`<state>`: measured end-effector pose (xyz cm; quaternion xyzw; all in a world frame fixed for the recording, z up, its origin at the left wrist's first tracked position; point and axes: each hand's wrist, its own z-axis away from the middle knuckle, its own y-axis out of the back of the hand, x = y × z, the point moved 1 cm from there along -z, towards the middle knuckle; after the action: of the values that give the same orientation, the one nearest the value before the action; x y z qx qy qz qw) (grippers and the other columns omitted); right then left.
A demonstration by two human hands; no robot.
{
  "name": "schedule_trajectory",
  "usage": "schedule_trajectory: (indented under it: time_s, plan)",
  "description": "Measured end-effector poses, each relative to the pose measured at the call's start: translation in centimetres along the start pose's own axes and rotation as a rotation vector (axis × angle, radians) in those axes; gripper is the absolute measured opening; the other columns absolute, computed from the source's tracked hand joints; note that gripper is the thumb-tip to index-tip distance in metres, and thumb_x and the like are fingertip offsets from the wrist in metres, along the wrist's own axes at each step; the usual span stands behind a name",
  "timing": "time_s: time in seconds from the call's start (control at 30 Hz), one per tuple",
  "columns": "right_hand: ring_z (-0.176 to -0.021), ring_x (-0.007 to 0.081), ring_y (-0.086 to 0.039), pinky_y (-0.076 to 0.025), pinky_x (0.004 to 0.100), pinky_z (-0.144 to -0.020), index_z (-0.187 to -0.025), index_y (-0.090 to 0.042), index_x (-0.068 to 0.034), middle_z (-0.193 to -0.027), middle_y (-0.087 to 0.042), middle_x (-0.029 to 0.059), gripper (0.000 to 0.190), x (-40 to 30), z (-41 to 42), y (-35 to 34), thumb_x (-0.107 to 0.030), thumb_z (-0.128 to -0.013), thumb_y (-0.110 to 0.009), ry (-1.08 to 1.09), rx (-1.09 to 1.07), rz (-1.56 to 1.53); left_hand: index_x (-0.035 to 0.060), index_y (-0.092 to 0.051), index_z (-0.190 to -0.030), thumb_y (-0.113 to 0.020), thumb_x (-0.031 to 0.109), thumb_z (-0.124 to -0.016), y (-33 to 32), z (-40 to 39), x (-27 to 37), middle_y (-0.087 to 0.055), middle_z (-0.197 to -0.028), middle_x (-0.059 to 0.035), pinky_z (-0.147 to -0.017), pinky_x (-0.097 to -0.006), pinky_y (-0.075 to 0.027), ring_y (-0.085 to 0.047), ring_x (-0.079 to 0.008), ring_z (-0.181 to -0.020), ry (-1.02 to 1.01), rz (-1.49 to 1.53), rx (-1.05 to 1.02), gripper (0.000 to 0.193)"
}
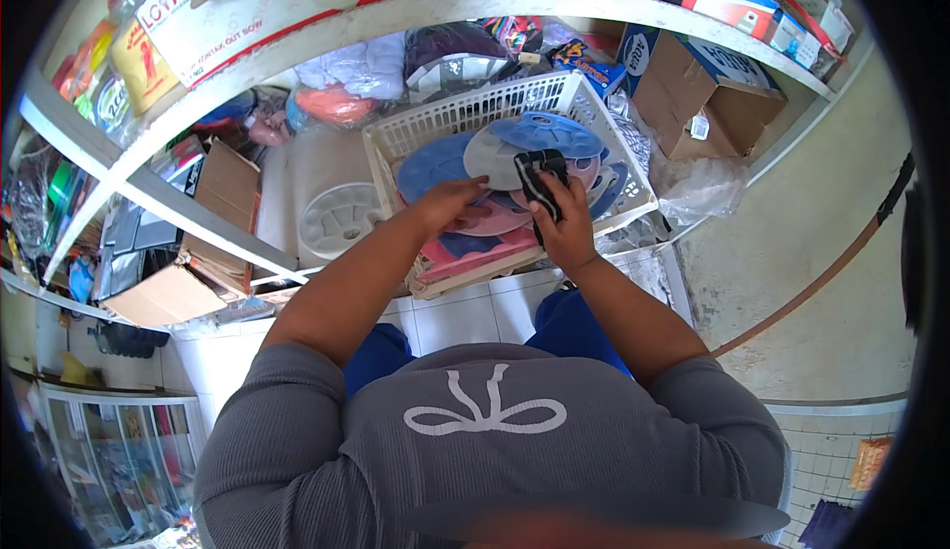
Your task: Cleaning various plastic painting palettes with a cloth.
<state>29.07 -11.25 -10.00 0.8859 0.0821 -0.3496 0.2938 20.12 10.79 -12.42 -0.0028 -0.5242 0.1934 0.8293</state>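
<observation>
A white perforated plastic basket tilts before me, heaped with plastic paint palettes. My right hand grips a bunched black cloth with light stripes over the pile. Reaching in from the left, my left hand has its fingers at the lower edge of a whitish palette and over a pink palette; whether it grips either is unclear. A blue palette lies on top at the back, and another blue palette leans at the left. Outside the basket, a white round palette lies on the shelf.
The white upper shelf edge curves across above the basket. Bagged goods fill the shelf behind it. An open cardboard box stands right, another cardboard box left. A glass display case stands lower left.
</observation>
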Motion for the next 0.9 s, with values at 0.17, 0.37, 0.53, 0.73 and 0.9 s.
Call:
schedule_trajectory:
  time_s: [0.17, 0.37, 0.53, 0.73, 0.9]
  plan:
    - [-0.102, 0.0361, -0.059, -0.048, 0.0396, -0.088, -0.129, -0.059, -0.007, -0.114, -0.053, 0.0177, 0.043, 0.2, 0.0, 0.1, -0.021, -0.089, -0.069, -0.029, -0.034, 0.026, -0.0044, -0.047, -0.135, -0.063, 0.02, -0.093, 3.0, 1.5, -0.4, -0.058, -0.124, -0.018, -0.074, -0.036, -0.057, -0.066, -0.0263, -0.104, -0.128, -0.063, 0.254, 0.051]
    - [-0.101, 0.0373, -0.062, -0.051, 0.0411, -0.087, -0.128, -0.061, -0.013, -0.116, -0.054, 0.0179, 0.045, 0.5, 0.1, -0.1, -0.025, -0.086, -0.072, -0.048, -0.035, 0.053, -0.0036, -0.04, -0.136, -0.049, -0.006, -0.083, 2.4, 8.5, 2.6, -0.052, -0.13, -0.0196, -0.09, -0.048, -0.057, -0.06, -0.0326, -0.115, -0.217, 0.455, 0.239, 0.055]
    - [-0.102, 0.0376, -0.061, -0.051, 0.0416, -0.089, -0.131, -0.061, -0.017, -0.117, -0.055, 0.0187, 0.051, 0.1, -1.1, -0.4, -0.019, -0.083, -0.074, -0.109, -0.085, 0.056, -0.0019, -0.04, -0.138, -0.042, -0.014, -0.074, 1.1, 13.1, 1.3, -0.049, -0.135, -0.019, -0.103, -0.0434, -0.049, -0.056, -0.0326, -0.121, -0.471, 0.451, 0.29, 0.064]
    - [-0.104, 0.0359, -0.059, -0.051, 0.0435, -0.09, -0.135, -0.06, -0.025, -0.117, -0.052, 0.0174, 0.057, -10.5, -2.1, -2.6, -0.021, -0.08, -0.075, 0.094, -0.275, -0.023, -0.0016, -0.041, -0.143, -0.036, -0.017, -0.073, -2.7, 16.7, 2.0, -0.049, -0.141, -0.0181, -0.11, -0.0403, -0.043, -0.051, -0.0266, -0.13, -0.645, 0.429, 0.231, 0.073]
    - [-0.097, 0.0329, -0.06, -0.053, 0.0398, -0.08, -0.127, -0.065, -0.023, -0.11, -0.052, 0.0167, 0.058, -15.5, -1.6, -2.4, -0.015, -0.07, -0.077, 0.341, -0.315, 0.084, -0.0019, -0.034, -0.149, -0.036, -0.019, -0.073, -4.4, 19.8, 3.4, -0.05, -0.142, -0.0151, -0.111, -0.0381, -0.04, -0.051, -0.0235, -0.131, -0.769, 0.296, 0.085, 0.078]
